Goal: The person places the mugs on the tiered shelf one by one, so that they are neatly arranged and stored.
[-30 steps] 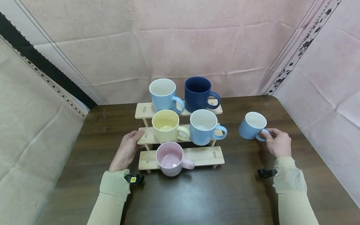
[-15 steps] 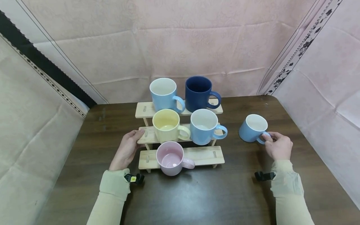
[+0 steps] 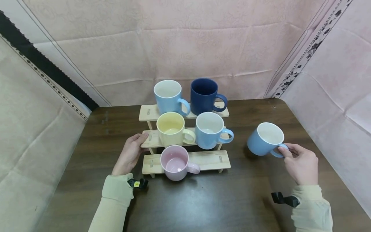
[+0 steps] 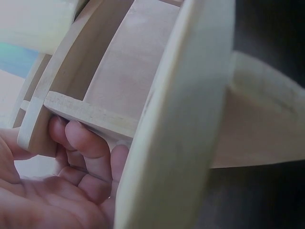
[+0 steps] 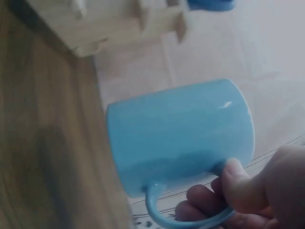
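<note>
Right hand [image 3: 301, 162] gripped the handle of a blue mug [image 3: 265, 139] — held tilted, clear of the table [image 3: 220, 199], right of the rack [image 3: 208, 160]. Left hand [image 3: 130, 154] clasped the rack's middle shelf end, fingers [image 4: 88, 145] curled beneath — beside a yellow mug [image 3: 171, 129].

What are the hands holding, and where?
Right hand grips the light blue ceramic mug by its handle; left hand holds the pale wooden tiered rack at its middle shelf's end.

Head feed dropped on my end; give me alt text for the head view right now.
The right hand holds a light blue mug by its handle, right of a three-step wooden rack bearing five mugs. The left hand grips the rack's middle step.
</note>
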A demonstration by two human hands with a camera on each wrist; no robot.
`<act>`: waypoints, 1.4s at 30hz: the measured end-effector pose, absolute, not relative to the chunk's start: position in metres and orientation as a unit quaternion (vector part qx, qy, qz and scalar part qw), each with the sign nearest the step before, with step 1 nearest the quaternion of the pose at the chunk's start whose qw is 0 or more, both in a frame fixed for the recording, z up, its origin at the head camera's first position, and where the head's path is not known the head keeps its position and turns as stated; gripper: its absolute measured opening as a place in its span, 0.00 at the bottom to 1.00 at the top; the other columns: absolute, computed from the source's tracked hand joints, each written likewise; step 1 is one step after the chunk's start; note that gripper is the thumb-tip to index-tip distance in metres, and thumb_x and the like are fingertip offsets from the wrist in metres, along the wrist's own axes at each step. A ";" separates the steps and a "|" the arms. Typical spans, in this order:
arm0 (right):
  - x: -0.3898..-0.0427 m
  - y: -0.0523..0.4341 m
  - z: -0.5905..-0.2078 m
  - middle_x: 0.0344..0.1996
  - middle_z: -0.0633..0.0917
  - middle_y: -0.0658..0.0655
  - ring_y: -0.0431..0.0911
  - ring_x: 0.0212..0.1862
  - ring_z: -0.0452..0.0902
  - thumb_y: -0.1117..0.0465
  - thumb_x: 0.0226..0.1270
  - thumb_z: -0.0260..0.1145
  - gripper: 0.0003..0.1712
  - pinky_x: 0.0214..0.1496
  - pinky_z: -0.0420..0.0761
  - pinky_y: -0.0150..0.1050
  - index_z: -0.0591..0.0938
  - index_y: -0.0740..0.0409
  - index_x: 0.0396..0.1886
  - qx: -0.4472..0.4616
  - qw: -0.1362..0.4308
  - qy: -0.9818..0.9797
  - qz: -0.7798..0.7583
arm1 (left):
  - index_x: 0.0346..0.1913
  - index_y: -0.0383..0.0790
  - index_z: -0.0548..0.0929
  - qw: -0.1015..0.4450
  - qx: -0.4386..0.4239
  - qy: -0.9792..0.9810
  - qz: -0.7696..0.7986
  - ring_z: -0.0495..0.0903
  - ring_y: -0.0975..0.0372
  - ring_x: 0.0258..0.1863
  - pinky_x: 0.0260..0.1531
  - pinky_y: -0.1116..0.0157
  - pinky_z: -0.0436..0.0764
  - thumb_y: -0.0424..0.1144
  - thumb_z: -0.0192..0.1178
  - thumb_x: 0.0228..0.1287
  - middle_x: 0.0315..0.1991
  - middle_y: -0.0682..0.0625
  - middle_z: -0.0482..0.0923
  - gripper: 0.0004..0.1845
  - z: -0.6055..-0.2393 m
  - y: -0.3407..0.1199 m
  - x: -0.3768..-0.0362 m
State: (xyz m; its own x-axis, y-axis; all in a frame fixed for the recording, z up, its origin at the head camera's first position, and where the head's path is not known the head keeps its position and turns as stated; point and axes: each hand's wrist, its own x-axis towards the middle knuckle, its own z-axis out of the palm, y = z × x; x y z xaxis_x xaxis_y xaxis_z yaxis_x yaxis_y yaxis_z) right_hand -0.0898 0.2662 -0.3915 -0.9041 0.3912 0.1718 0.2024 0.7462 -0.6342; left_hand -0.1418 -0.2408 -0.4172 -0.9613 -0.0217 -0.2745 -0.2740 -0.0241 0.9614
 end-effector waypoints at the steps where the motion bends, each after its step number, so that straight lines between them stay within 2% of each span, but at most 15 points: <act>1: -0.085 0.266 -0.388 0.37 0.88 0.60 0.21 0.29 0.68 0.50 0.65 0.68 0.20 0.31 0.70 0.30 0.86 0.61 0.47 -0.155 0.149 -0.923 0.320 | 0.52 0.29 0.71 0.089 -0.106 0.693 0.708 0.75 0.61 0.37 0.47 0.62 0.74 0.51 0.51 0.74 0.40 0.48 0.72 0.24 -0.417 -0.241 -0.142; 6: -0.065 0.261 -0.373 0.30 0.87 0.47 0.21 0.30 0.72 0.49 0.64 0.70 0.18 0.31 0.70 0.26 0.87 0.59 0.44 -0.129 0.151 -0.924 0.327 | 0.51 0.30 0.72 0.089 -0.108 0.693 0.707 0.75 0.61 0.37 0.47 0.61 0.74 0.52 0.51 0.74 0.40 0.48 0.72 0.23 -0.417 -0.241 -0.142; 8: -0.059 0.257 -0.368 0.30 0.87 0.47 0.20 0.31 0.72 0.49 0.63 0.71 0.17 0.32 0.70 0.26 0.87 0.58 0.42 -0.117 0.153 -0.925 0.327 | 0.52 0.30 0.72 0.089 -0.107 0.694 0.706 0.75 0.61 0.37 0.49 0.59 0.74 0.52 0.51 0.74 0.40 0.47 0.72 0.23 -0.417 -0.242 -0.142; 12: -0.047 0.248 -0.359 0.34 0.88 0.56 0.19 0.33 0.71 0.50 0.62 0.71 0.15 0.33 0.70 0.26 0.88 0.56 0.40 -0.086 0.153 -0.931 0.319 | 0.52 0.31 0.72 0.091 -0.106 0.694 0.706 0.75 0.61 0.37 0.51 0.56 0.72 0.52 0.50 0.75 0.41 0.47 0.72 0.24 -0.417 -0.241 -0.141; 14: -0.042 0.242 -0.355 0.35 0.88 0.58 0.20 0.33 0.71 0.51 0.62 0.72 0.13 0.34 0.70 0.26 0.88 0.55 0.39 -0.071 0.155 -0.934 0.315 | 0.52 0.31 0.72 0.093 -0.105 0.695 0.705 0.75 0.61 0.37 0.51 0.57 0.73 0.52 0.50 0.75 0.41 0.47 0.72 0.23 -0.418 -0.241 -0.141; 25: -0.030 0.203 -0.354 0.32 0.88 0.50 0.30 0.31 0.75 0.59 0.58 0.75 0.06 0.35 0.69 0.23 0.87 0.51 0.35 -0.003 0.169 -0.928 0.334 | 0.52 0.30 0.72 0.089 -0.102 0.700 0.702 0.74 0.61 0.37 0.49 0.58 0.73 0.52 0.50 0.75 0.40 0.48 0.72 0.24 -0.415 -0.241 -0.141; 29: -0.033 0.189 -0.361 0.30 0.87 0.48 0.34 0.24 0.71 0.61 0.56 0.76 0.07 0.29 0.68 0.24 0.87 0.51 0.35 0.021 0.162 -0.922 0.351 | 0.53 0.30 0.71 0.092 -0.105 0.699 0.702 0.74 0.61 0.37 0.49 0.59 0.73 0.51 0.51 0.74 0.40 0.48 0.72 0.24 -0.414 -0.241 -0.141; 33: -0.037 0.177 -0.368 0.28 0.86 0.47 0.35 0.23 0.71 0.63 0.54 0.77 0.08 0.25 0.69 0.26 0.87 0.52 0.34 0.043 0.156 -0.916 0.367 | 0.53 0.29 0.71 0.095 -0.106 0.696 0.703 0.75 0.61 0.37 0.49 0.60 0.73 0.51 0.51 0.74 0.40 0.48 0.73 0.25 -0.414 -0.240 -0.140; 42: -0.047 0.154 -0.383 0.29 0.86 0.46 0.38 0.27 0.77 0.66 0.53 0.77 0.09 0.22 0.70 0.27 0.87 0.53 0.34 0.077 0.151 -0.898 0.407 | 0.51 0.29 0.71 0.091 -0.107 0.695 0.705 0.75 0.61 0.37 0.48 0.60 0.73 0.51 0.52 0.74 0.39 0.48 0.73 0.24 -0.415 -0.240 -0.141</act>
State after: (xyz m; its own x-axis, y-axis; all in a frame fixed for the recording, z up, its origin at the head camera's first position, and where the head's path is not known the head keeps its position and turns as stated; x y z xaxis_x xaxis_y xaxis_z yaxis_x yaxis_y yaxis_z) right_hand -0.0469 0.1544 -0.3833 -0.9422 -0.0156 0.3346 -0.2618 0.6575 -0.7065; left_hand -0.1409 -0.2402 -0.4151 -0.9608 -0.0206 -0.2765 -0.2762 -0.0166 0.9610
